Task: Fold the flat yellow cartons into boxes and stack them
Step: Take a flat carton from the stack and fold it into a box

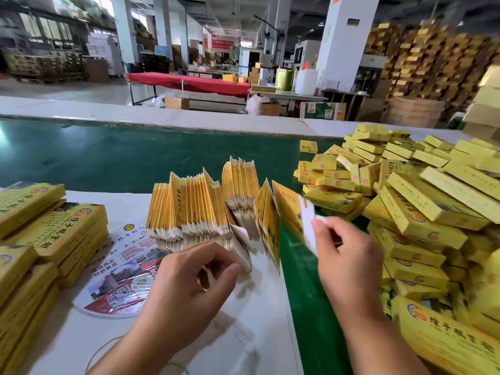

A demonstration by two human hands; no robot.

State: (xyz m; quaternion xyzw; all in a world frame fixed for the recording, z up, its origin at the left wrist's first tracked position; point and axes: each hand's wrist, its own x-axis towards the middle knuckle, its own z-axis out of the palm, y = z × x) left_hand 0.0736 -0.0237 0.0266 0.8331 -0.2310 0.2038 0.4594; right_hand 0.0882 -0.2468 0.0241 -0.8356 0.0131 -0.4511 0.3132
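Right hand [345, 255] pinches one flat carton [290, 209] just right of the upright stack [205, 209] — long axis running away. Left hand [189, 282], fingers curled, pinches the stack's near flaps — boxes [405, 201] farther right.

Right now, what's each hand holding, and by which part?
Right hand pinches one flat carton by its white end flap. Left hand grips the near white flaps of the upright flat stack.

Head cam, looks fwd/down, close over table [189, 334] w/ cartons [194, 209].
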